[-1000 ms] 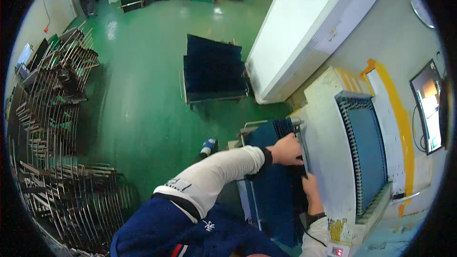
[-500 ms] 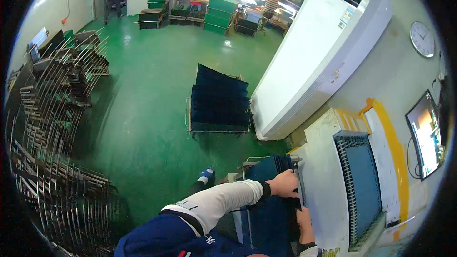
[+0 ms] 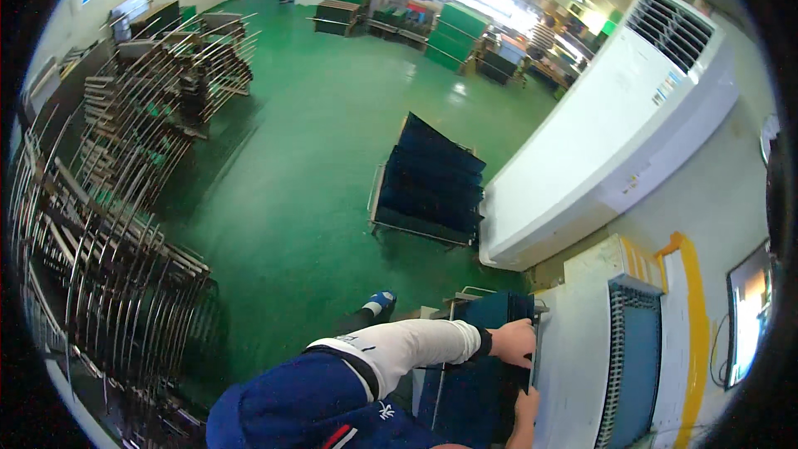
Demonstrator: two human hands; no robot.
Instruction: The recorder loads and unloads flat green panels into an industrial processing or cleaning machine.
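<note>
Both hands on a stack of dark blue panels

Left hand (image 3: 514, 342) and right hand (image 3: 524, 410) each grip the panels' (image 3: 470, 382) edge beside the white machine (image 3: 573, 349).

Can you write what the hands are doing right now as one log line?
left hand: gripping top edge of dark blue panel stack | right hand: on stack's side edge | beside white machine

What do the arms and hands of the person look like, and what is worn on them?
The left arm wears a long white sleeve with a dark cuff and small dark markings near the upper arm, over a blue garment. The left hand and right hand are bare, without gloves.
</note>
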